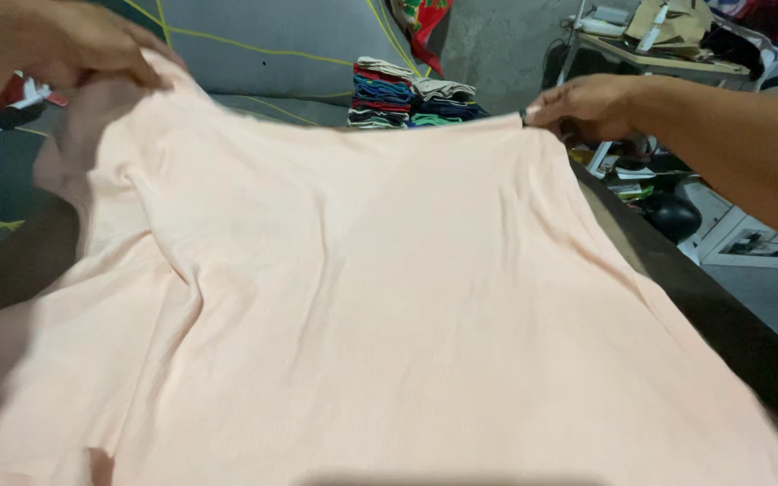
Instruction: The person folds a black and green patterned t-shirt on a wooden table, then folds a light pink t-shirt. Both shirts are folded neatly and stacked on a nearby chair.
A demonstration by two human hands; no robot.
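Note:
A large pale peach cloth (362, 306) is spread wide in front of me, filling most of the view. My left hand (74, 40) pinches its far left corner at the top left, where the fabric bunches into folds. My right hand (587, 103) grips the far right corner at the upper right. The far edge is stretched fairly straight between the two hands. The near part of the cloth runs down past the bottom of the view.
A stack of folded clothes (407, 94) in several colours sits behind the cloth on a grey surface with yellow lines (272, 45). A dark table edge (722, 315) runs along the right. Cluttered shelves and a table (659, 54) stand at the far right.

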